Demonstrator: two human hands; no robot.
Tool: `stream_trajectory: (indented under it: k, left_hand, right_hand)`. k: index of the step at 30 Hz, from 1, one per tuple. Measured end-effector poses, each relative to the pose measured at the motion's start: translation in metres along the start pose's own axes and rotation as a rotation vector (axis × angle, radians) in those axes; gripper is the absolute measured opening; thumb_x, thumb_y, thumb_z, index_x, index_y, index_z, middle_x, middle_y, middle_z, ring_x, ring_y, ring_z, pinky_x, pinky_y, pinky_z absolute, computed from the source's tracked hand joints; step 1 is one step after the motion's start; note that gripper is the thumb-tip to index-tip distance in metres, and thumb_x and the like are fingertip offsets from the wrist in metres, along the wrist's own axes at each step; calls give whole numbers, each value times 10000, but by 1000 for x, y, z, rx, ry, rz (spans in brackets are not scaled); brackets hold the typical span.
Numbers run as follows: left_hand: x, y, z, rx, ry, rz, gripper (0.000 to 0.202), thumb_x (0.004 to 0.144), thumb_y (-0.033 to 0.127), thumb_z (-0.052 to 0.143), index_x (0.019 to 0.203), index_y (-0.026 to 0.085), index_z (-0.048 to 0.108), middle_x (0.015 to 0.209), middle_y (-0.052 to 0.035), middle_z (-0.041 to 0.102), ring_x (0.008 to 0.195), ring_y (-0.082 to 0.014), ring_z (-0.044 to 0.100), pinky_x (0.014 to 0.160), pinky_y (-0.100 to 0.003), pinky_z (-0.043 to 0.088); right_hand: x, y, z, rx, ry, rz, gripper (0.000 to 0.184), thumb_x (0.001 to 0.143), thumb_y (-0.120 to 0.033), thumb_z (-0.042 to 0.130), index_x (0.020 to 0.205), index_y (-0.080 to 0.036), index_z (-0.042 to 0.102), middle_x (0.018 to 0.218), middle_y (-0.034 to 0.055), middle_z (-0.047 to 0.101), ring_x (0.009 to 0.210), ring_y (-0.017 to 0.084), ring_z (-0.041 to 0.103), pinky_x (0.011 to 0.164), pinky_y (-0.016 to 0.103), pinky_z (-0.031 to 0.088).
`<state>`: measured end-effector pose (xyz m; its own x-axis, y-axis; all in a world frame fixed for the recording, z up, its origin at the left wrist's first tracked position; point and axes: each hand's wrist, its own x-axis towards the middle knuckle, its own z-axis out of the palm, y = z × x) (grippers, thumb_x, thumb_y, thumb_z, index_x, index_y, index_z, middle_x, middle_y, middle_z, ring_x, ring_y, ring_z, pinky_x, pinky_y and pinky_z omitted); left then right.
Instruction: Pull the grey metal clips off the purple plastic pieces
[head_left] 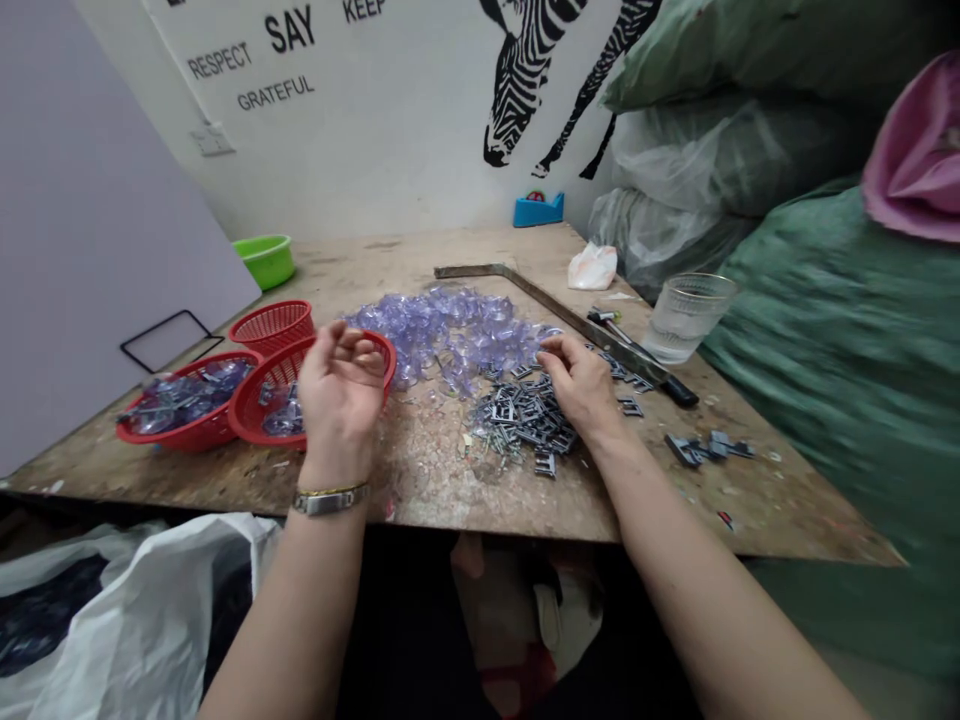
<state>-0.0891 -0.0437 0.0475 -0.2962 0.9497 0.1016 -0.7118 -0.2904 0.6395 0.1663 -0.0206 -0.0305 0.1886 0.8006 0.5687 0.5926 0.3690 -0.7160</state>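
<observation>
My left hand (339, 385) hovers palm up over the rim of a red basket (259, 405), fingers curled inward; whether anything small lies in them I cannot make out. My right hand (579, 383) rests palm down on a heap of small grey metal clips (521, 420), fingertips pinched at the edge of a pile of clear bluish plastic pieces (450, 335). A metal watch sits on my left wrist.
Two more red baskets (271, 322) (180, 425) stand at left, one holding finished pieces. A green bowl (264, 258), a glass (686, 315), a long metal bar (555, 310), a blue tape dispenser (538, 208) and stuffed green sacks (840, 330) surround the worn wooden table (450, 480).
</observation>
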Motion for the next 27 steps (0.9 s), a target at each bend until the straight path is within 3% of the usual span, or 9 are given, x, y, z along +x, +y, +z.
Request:
stream_trajectory:
  k: [3, 5, 8, 10, 13, 17, 20, 24, 27]
  left_hand:
    - [-3, -30, 7, 424, -225, -49, 30, 860, 185, 561, 842, 174, 584, 705, 15, 625, 559, -68, 588, 511, -158, 445]
    - [-2, -53, 13, 802, -408, -26, 46, 848, 198, 567, 872, 178, 601, 770, -5, 636, 607, -98, 599, 543, -198, 465]
    - [6, -84, 22, 1441, -638, 253, 65, 849, 160, 565, 851, 156, 630, 914, -68, 661, 873, -165, 626, 796, -279, 503]
    - [12, -100, 29, 1750, -715, 380, 149, 893, 196, 527, 960, 140, 648, 1028, -113, 659, 991, -211, 614, 889, -329, 482]
    - [17, -117, 37, 2005, -752, 438, 251, 930, 264, 491, 1062, 121, 649, 1075, -146, 654, 1005, -247, 632, 864, -340, 491]
    - [20, -130, 40, 2141, -790, 437, 275, 933, 248, 462, 1048, 119, 676, 1039, -163, 661, 978, -263, 659, 804, -327, 501]
    - [25, -136, 34, 2120, -786, 419, 282, 923, 177, 422, 976, 124, 694, 998, -168, 668, 931, -245, 664, 769, -305, 489]
    - [34, -134, 29, 1857, -694, 355, 198, 864, 155, 501, 754, 150, 665, 836, -115, 672, 818, -205, 639, 714, -273, 452]
    - [34, -125, 33, 1500, -628, 117, 190, 799, 133, 580, 612, 162, 571, 600, -19, 575, 601, -138, 562, 584, -228, 402]
  right_hand:
    - [0, 1, 0, -12, -5, -15, 185, 801, -330, 534, 853, -206, 662, 845, 71, 729, 796, 235, 660, 792, 362, 481]
    - [0, 2, 0, -20, -9, -21, 177, 801, -324, 532, 831, -206, 660, 832, 67, 725, 796, 232, 658, 794, 357, 479]
    - [1, 2, -1, -36, -14, -30, 169, 807, -316, 526, 805, -207, 657, 815, 63, 719, 795, 229, 657, 786, 349, 475]
    - [1, 2, -1, -52, -19, -42, 165, 813, -304, 522, 795, -209, 655, 811, 63, 717, 800, 228, 657, 780, 343, 472]
    - [1, 1, -2, -76, -27, -60, 161, 824, -287, 515, 785, -212, 652, 813, 63, 717, 807, 226, 656, 779, 336, 467]
    - [0, 0, -1, -97, -46, -66, 158, 831, -271, 511, 775, -211, 646, 823, 68, 719, 817, 227, 654, 792, 335, 463]
    - [0, -1, -1, -110, -53, -65, 151, 832, -259, 514, 768, -211, 642, 823, 70, 714, 824, 229, 651, 800, 336, 461]
    - [-1, -1, -1, -104, -69, -52, 146, 837, -265, 520, 782, -216, 647, 832, 65, 712, 829, 228, 646, 803, 344, 465]
    - [-1, 1, 1, -58, -59, -12, 141, 815, -267, 549, 874, -215, 666, 845, 56, 716, 821, 224, 644, 808, 358, 477]
